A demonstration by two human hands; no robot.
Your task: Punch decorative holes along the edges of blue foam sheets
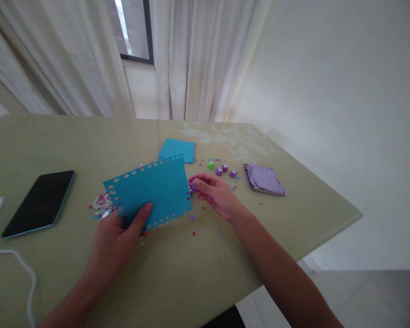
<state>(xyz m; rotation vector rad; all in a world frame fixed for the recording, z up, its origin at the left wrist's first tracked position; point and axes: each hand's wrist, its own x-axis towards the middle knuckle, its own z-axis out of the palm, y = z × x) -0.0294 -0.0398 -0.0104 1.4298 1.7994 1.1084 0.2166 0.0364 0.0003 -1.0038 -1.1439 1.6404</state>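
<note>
My left hand (123, 232) grips a blue sheet of paper (153, 191) by its lower left part, thumb on top. Small punched shapes run along the sheet's edges. At its right edge, my right hand (213, 193) is closed round a small purple paper punch (193, 186), which sits against that edge. Beyond the right hand stand several more small punches, a green punch (211, 164) and purple ones such as this purple punch (233, 173). Part of the held punch is hidden by my fingers and the paper.
A stack of blue paper (177, 149) lies behind the held sheet. Purple sheets with punched edges (264, 178) are piled at the right. Colourful confetti (101, 205) is heaped at the left, with bits scattered about. A black tablet (41, 202) and a white cable (29, 273) lie further left.
</note>
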